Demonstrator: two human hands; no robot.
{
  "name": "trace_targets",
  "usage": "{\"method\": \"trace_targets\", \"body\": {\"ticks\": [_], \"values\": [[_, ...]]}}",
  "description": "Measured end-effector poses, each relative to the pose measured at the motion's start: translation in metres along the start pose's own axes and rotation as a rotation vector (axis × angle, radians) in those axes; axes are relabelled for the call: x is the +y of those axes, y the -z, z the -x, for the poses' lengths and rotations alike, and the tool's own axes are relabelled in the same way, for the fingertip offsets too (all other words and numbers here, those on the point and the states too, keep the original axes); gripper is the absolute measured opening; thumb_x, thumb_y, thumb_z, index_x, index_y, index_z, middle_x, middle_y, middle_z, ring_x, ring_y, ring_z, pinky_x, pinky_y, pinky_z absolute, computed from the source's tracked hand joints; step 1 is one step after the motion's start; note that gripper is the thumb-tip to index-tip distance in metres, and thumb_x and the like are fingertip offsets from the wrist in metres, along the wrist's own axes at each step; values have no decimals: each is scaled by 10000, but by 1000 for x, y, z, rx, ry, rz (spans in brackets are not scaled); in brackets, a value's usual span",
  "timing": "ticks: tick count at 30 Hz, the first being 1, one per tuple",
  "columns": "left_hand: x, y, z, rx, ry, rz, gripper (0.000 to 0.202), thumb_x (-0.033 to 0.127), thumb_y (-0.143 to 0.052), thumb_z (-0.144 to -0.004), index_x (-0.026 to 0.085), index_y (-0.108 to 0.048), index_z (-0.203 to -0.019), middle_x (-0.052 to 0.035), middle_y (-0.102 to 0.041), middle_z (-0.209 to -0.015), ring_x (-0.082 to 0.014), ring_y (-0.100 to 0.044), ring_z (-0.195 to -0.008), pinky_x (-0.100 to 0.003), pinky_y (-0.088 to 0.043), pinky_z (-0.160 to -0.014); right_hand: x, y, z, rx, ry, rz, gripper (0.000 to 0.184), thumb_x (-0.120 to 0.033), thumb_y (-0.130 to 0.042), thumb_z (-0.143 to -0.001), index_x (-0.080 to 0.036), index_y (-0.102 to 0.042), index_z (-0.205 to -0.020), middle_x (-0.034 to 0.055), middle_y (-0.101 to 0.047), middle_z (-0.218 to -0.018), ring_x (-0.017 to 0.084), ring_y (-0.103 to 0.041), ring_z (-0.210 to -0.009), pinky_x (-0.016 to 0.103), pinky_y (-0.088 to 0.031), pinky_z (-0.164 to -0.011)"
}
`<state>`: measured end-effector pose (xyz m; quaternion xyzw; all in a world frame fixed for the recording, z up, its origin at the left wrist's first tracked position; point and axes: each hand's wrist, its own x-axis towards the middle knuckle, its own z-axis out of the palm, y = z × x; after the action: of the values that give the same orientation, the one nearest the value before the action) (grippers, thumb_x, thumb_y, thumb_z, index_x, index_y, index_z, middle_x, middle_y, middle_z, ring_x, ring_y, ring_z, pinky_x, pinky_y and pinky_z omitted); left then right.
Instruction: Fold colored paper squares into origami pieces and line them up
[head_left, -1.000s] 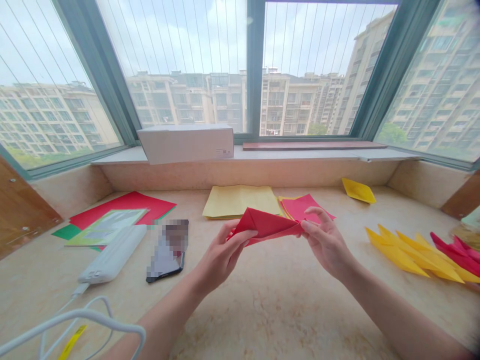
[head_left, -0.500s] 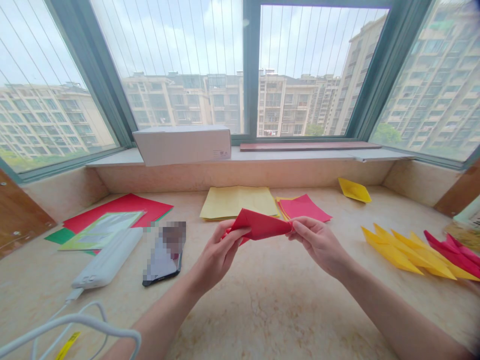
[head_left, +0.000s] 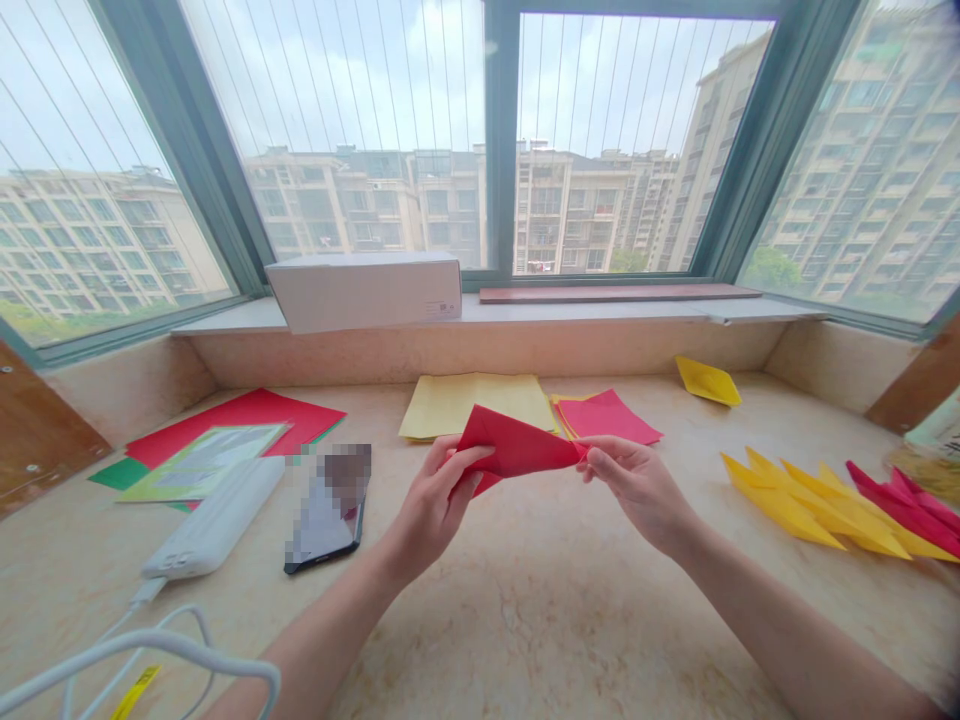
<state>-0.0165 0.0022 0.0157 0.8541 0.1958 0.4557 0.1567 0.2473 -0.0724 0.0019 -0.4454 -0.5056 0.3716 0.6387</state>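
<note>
A folded piece of red paper [head_left: 517,447] is held up above the stone counter between both hands. My left hand [head_left: 439,495] grips its wider left end, thumb in front and the other fingers behind. At its narrow right tip, my right hand [head_left: 630,480] pinches the paper between thumb and fingertips. Behind it lie a stack of pale yellow sheets [head_left: 476,400] and a smaller pile of red and yellow sheets [head_left: 611,415]. The fingers behind the paper are partly hidden.
Folded yellow paper pieces [head_left: 810,505] and dark red ones [head_left: 904,505] lie at right; a yellow folded boat shape [head_left: 707,380] sits farther back. At left are red sheets [head_left: 240,415], a white power bank [head_left: 214,520] with a cable, and a phone [head_left: 330,510]. A white box [head_left: 364,292] stands on the sill.
The left end of the red paper has tilted slightly up and shifted a little left. My right hand still pinches its tip, with the fingers slightly shifted.
</note>
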Motion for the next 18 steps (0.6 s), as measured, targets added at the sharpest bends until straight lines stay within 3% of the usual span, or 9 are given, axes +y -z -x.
{"method": "trace_targets", "body": {"ticks": [4, 9, 18], "values": [[-2, 0, 0, -11, 81, -5, 311, 113, -507, -954, 247, -600, -1219, -71, -565, -1178, -194, -601, -1080, -362, -538, -944, 0, -2, 2, 23, 40, 68, 386, -471, -804, -746, -248, -782, -1060, 53, -763, -815, 180, -654, -694, 349, -572, -674], [-5, -1, 0, -37, 147, 29, 307, 136, -518, -956, 255, -602, -1226, -64, -572, -1182, -191, -591, -1100, -368, -510, -987, 2, -3, 4, 43, 138, 147, 305, -412, -744, -823, -283, -767, -1099, 57, -775, -1030, 242, -698, -938, 449, -559, -898], [-4, 0, 0, -86, 198, 64, 285, 175, -538, -951, 262, -612, -1212, -61, -575, -1179, -202, -575, -1113, -379, -487, -1006, -4, 3, 4, 27, 412, 331, 203, -250, -687, -885, -319, -775, -1055, 41, -770, -1015, 228, -700, -932, 385, -575, -820]]}}
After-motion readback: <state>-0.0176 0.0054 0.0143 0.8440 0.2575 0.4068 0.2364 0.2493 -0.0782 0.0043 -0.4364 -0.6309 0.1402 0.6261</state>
